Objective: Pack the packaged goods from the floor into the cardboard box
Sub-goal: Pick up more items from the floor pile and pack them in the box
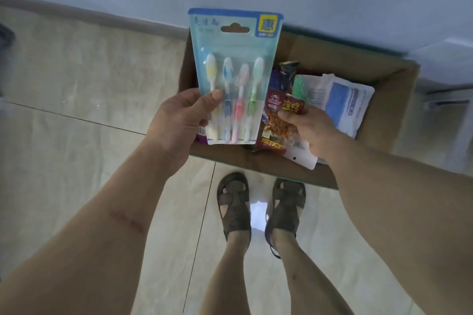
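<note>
My left hand [176, 120] holds a toothbrush pack [235, 71] upright, the grip pinching its lower left part, with my thumb on the front over the handles. Four toothbrushes show through the clear plastic. My right hand [311, 128] has its grip pinched on a red snack packet [277, 120], and a white packet [303, 152] sits under the same fingers. Both hands are above the open cardboard box [389, 84], which stands on the tiled floor [76, 79] near the wall. Inside the box lie a blue and white pouch [350, 105] and other packets. My feet in brown sandals [234, 202] stand just before the box.
</note>
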